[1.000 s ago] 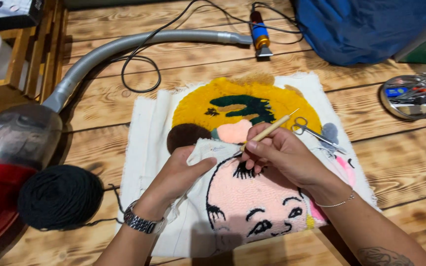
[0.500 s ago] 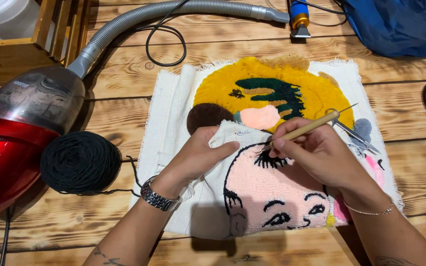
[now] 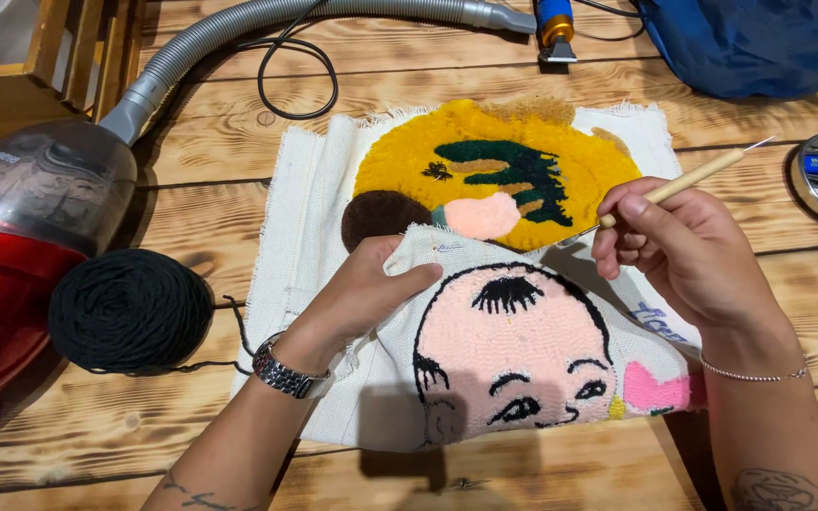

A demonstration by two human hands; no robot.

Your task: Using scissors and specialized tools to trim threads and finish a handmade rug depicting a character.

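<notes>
The left hand [image 3: 362, 293] presses down on the folded cloth edge of the tufted rug [image 3: 513, 341] on the wooden table [image 3: 191, 180], keeping it taut. The right hand [image 3: 688, 255] pinches a wooden-handled punch needle [image 3: 684, 180] raised above it, beside the black yarn ball [image 3: 130, 310]

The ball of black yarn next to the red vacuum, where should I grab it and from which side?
Take the ball of black yarn around its round middle, coming from above. It rests free on the wooden table, but the red vacuum crowds its left side and a loose strand trails off its right toward the cloth. A top-down grip probably avoids both; the left hand is nearest.
</notes>
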